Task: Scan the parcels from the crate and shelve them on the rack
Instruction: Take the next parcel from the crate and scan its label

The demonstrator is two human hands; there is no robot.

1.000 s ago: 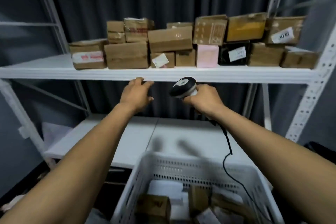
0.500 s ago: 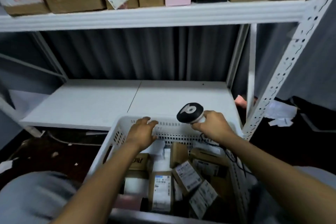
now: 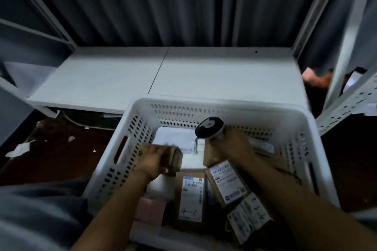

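1. Dark floor (image 3: 61, 149) strewn with paper scraps lay at our left, beside the white crate (image 3: 224, 104); nearest us inside it, labelled parcels (image 3: 191, 195) lay face up, crowded against one another.
2. Further in, our left hand (image 3: 152, 164) curled round a small brown box (image 3: 173, 156) among them; it was blurred, and we could not tell whether it had left the pile.
3. Just beyond, our right hand (image 3: 234, 140) gripped the scanner (image 3: 209, 127) above the crate's far end.
4. We judged the step best done by lifting the box clear, turning its label, which we could not see, towards the scanner head, and holding both steady.
5. Past the crate stood the rack's white lower shelf (image 3: 142, 75); behind it hung a dark curtain (image 3: 163, 6).
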